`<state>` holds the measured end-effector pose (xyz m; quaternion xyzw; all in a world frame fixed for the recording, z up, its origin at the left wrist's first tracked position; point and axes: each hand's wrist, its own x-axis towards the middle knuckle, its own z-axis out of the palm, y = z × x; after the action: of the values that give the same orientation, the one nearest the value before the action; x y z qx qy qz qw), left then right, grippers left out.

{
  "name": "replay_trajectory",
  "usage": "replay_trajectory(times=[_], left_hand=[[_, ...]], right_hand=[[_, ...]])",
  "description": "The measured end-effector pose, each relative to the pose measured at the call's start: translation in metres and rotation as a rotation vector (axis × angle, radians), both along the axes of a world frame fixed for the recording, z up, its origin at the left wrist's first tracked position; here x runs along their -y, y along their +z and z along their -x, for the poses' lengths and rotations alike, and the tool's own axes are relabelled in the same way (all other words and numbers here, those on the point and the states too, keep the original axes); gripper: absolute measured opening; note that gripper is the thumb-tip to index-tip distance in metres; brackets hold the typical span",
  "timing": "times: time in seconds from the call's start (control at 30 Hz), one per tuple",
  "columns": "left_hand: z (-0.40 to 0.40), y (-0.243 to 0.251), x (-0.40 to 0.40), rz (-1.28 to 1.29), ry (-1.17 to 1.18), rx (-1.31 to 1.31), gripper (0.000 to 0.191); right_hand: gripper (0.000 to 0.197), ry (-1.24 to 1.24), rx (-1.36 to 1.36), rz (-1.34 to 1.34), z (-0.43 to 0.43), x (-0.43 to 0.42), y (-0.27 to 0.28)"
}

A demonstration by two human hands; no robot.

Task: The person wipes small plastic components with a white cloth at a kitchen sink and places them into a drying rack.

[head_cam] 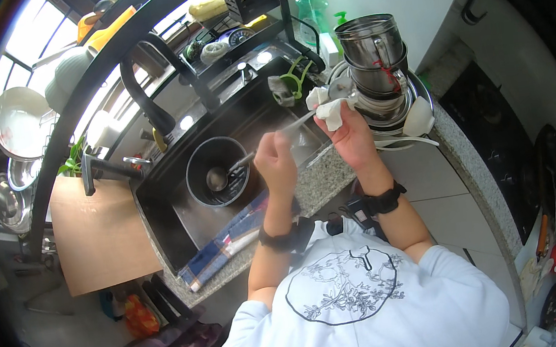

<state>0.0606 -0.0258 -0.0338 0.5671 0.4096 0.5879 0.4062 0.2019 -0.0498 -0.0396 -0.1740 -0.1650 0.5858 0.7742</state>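
Note:
My left hand [277,164], somewhat blurred, is closed around the handle of a long metal utensil [298,120], whose round head seems to lie by the stacked steel cups. My right hand [351,138] holds a crumpled white cloth or paper [330,113] against the utensil near its head. Inside the black sink a dark round pot [191,167] stands with a metal ladle [217,179] in it; that ladle's handle leans over the rim towards my left hand, and whether the hand touches it is unclear. A green-handled item [293,80] lies at the sink's back right corner.
Stacked steel cups [370,36] and bowls stand right of the sink [159,206]. The black faucet [145,96] and rack [94,66] rise behind it. A checked cloth [229,237] lies along the front edge; a brown board [104,232] is at left, a dark cooktop [491,146] at right.

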Motion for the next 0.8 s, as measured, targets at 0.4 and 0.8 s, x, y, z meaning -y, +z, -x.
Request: replay_trajectory(times=[0.4, 0.8], left_hand=[[0.019, -0.006, 0.012, -0.029, -0.046, -0.074, 0.024], [0.047, 0.022, -0.004, -0.186, -0.012, -0.162, 0.019]], right_hand=[[0.029, -0.126, 0.216, 0.303, 0.009, -0.003, 0.003], [0.02, -0.211, 0.481, 0.347, 0.0, -0.003, 0.017]])
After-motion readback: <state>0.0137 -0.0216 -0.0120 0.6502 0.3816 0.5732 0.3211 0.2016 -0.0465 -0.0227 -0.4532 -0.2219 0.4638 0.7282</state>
